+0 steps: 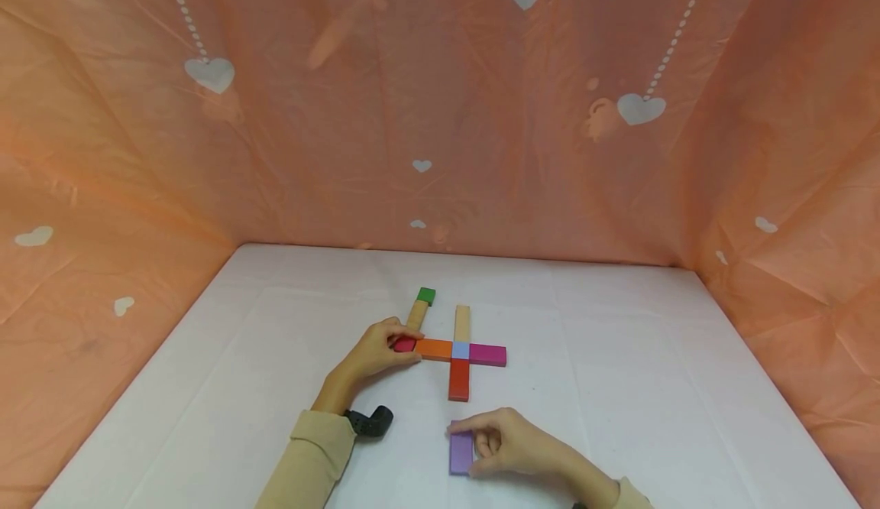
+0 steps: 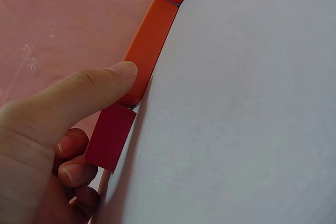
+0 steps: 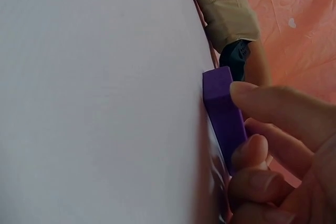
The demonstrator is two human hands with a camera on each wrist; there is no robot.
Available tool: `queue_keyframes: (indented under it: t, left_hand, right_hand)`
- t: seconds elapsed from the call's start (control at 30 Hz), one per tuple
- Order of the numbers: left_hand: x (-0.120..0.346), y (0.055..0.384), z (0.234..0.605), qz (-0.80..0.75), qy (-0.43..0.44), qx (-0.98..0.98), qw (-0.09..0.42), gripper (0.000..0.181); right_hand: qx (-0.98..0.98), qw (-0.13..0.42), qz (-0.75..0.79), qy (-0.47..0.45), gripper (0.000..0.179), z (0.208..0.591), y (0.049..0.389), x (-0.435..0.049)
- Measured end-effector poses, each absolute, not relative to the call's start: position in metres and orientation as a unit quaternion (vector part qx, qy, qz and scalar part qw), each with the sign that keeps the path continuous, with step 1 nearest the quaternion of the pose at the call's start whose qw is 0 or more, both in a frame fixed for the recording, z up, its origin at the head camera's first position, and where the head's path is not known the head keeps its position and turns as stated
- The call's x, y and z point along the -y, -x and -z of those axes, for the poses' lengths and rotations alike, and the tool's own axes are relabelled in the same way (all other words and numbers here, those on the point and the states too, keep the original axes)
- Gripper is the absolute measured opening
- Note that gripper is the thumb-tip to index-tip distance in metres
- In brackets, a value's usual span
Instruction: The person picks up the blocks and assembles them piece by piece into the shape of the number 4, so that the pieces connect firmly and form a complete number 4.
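My left hand (image 1: 374,350) pinches the left end of a flat orange block (image 1: 436,349) between thumb and fingers. Against that end lies a short crimson block (image 2: 111,137), partly covered by the fingers in the head view. The orange block's right end meets a light blue square block (image 1: 461,351). Nearer the front, my right hand (image 1: 519,444) holds a purple block (image 1: 461,454) with thumb and index finger at its two ends. In the right wrist view the purple block (image 3: 223,111) stays close to the white surface; whether it touches is unclear.
Around the blue square lie a plain wood block (image 1: 463,324), a magenta block (image 1: 488,355) and a red block (image 1: 459,380). Another wood block (image 1: 416,315) slants up from the crimson one to a green block (image 1: 426,296). Orange sheeting (image 1: 467,127) encloses the white table (image 1: 619,387).
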State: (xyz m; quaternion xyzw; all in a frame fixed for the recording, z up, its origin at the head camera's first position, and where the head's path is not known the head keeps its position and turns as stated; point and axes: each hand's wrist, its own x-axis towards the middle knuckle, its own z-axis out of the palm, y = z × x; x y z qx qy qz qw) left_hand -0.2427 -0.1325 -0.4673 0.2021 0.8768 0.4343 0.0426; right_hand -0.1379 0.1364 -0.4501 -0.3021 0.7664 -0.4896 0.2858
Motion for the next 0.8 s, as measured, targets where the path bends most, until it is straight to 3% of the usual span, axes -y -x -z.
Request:
queue_keyframes:
  t: [0.8]
  left_hand:
    - [0.1325, 0.2427, 0.4673, -0.431, -0.203, -0.878, 0.036, 0.031]
  right_hand:
    - [-0.786, 0.259, 0.465, 0.313, 0.045, 0.4513, 0.1422, -0.1365]
